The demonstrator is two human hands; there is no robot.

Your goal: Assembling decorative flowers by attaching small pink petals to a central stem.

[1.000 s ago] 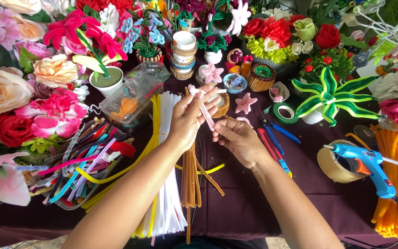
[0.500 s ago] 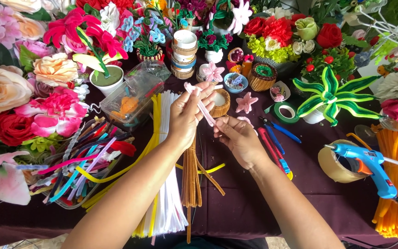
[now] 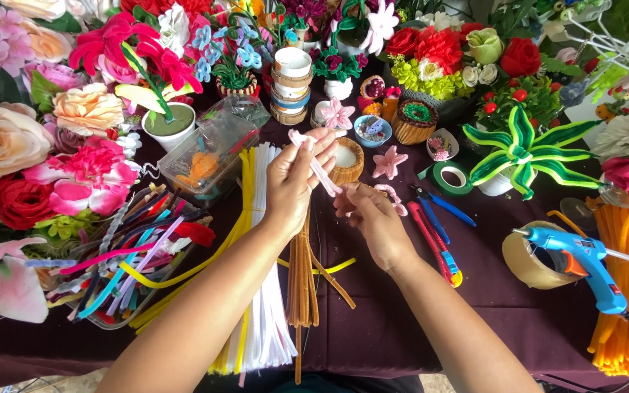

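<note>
I had my left hand [image 3: 296, 182] pinched on the upper end of a pale pink pipe cleaner [image 3: 317, 166] above the worktop [image 3: 475, 291], my right hand [image 3: 373, 218] gripping its lower end; it looked feather-light, fuzzy and easily bent, best held near its ends.

Two bare forearms, no sleeves in view, left hand [image 3: 294, 183], right hand [image 3: 374, 222], no rings, watch or gloves visible

Dark table [image 3: 402, 327] (cluttered): pipe cleaners [image 3: 267, 320], glue gun [image 3: 584, 266].
</note>
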